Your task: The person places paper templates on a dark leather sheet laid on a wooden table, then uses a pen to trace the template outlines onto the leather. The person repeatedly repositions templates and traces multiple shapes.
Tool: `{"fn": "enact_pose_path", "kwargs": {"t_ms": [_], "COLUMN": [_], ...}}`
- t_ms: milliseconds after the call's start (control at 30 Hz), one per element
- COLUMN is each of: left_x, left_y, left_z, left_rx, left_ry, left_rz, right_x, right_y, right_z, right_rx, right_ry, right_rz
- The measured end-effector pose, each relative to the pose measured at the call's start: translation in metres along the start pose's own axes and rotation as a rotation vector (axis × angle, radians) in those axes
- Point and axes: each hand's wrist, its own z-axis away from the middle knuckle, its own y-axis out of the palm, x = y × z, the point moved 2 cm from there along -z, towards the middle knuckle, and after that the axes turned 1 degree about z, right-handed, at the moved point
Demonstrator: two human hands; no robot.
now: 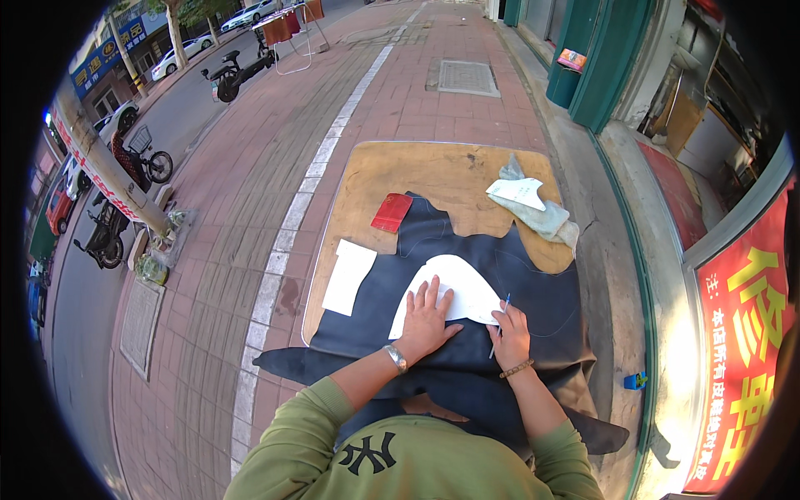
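Observation:
A black leather hide [369, 325] lies over a wooden-topped table [400, 165], its edges hanging down on my side. On the hide rests a white pattern piece [459, 275] with a pointed curved outline. My left hand [427, 315] lies flat on that piece, fingers spread. My right hand [511, 331] holds a thin pen [507, 301] at the piece's right edge. Thin drawn outlines show on the leather. A second white pattern piece [350, 275] lies at the hide's left edge, and a red booklet or packet [392, 212] at its upper left.
A cloth [537, 219] with another white pattern piece [517, 191] on it lies at the table's right back. A shopfront with a red sign [737, 350] stands to the right. On the left are a pole [112, 169], brick pavement and parked scooters.

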Motion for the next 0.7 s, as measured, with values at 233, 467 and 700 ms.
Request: {"fn": "enact_pose_path", "kwargs": {"t_ms": [233, 467, 700], "left_x": [-0.007, -0.012, -0.015], "left_y": [0.013, 0.02, 0.03], "left_z": [-0.029, -0.047, -0.051], "left_rx": [-0.162, -0.154, -0.1], "left_ry": [0.171, 0.168, 0.197], "left_rz": [-0.011, 0.01, -0.02], "right_x": [-0.007, -0.01, -0.007], "right_y": [0.015, 0.023, 0.006], "right_z": [-0.011, -0.017, -0.013], "right_rx": [-0.094, -0.088, 0.016], "right_ry": [0.066, 0.103, 0.061], "right_rz": [-0.045, 0.018, 0.09]}}
